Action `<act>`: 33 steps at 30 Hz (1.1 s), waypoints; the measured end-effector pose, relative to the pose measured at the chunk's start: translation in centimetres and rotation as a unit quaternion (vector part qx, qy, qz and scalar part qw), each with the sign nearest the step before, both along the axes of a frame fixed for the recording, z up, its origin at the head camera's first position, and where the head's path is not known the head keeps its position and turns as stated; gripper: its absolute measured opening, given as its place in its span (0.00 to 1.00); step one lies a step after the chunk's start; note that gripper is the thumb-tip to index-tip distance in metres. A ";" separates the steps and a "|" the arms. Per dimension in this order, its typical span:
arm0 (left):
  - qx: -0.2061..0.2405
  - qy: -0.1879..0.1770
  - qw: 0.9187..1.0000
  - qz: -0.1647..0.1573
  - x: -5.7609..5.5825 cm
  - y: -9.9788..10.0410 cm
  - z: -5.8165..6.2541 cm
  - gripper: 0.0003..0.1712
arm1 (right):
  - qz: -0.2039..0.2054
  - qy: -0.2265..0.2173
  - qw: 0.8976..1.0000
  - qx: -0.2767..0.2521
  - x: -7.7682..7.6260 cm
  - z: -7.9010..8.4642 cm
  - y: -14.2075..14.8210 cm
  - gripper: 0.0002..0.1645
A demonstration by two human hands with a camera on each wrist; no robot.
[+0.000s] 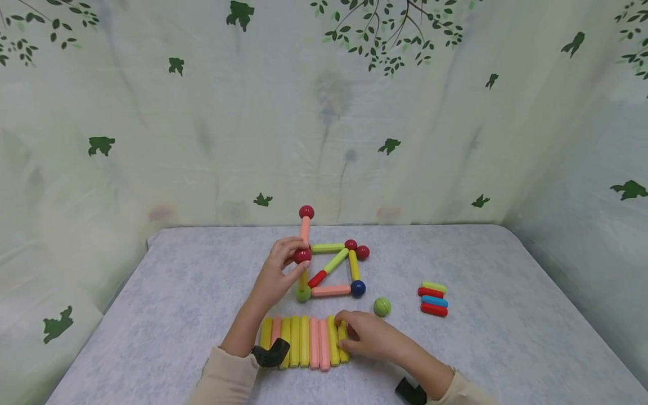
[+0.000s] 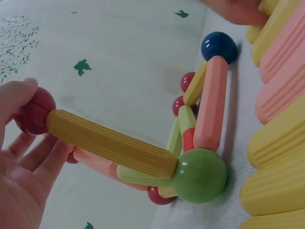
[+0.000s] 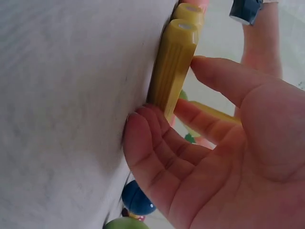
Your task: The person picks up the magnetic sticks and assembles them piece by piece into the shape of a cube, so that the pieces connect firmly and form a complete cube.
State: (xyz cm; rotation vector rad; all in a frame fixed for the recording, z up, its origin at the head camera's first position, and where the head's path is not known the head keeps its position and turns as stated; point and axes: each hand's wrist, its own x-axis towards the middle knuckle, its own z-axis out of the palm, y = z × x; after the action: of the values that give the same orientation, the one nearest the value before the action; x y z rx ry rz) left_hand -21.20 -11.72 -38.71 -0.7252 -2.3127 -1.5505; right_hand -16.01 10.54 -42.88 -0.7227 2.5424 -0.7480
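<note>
My left hand point(image 1: 275, 273) pinches a red ball point(image 2: 35, 112) between thumb and fingers. The ball sits on top of a yellow magnetic stick point(image 2: 112, 143), which rises from a green ball point(image 2: 199, 175) at the near left corner of a ball-and-stick frame. Pink point(image 1: 331, 291), yellow-green and yellow sticks form that frame, with a blue ball point(image 1: 358, 288) at its near right corner. At the right end of a row of sticks, my right hand point(image 1: 372, 334) has its thumb and curled fingers about the last yellow stick point(image 3: 174, 67), which still lies on the table.
The row of yellow and pink sticks point(image 1: 304, 340) lies before the frame. A loose green ball point(image 1: 382, 306) is right of it. Farther right are short red, blue and yellow-green sticks point(image 1: 433, 301). A pink stick topped by a red ball point(image 1: 306, 212) stands at the back left corner.
</note>
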 end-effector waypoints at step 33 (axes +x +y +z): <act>-0.033 0.043 0.999 -0.001 -0.1 0.3 0.1 0.24 | -0.055 0.192 0.948 -0.247 -6.8 5.6 -0.9 0.14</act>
State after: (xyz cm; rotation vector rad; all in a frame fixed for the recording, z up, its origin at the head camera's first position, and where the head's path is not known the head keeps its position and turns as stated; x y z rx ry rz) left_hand -21.34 -11.37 -38.56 -0.7952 -2.3109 -1.4215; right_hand -22.84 9.61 -37.24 -0.9676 2.7777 -1.4407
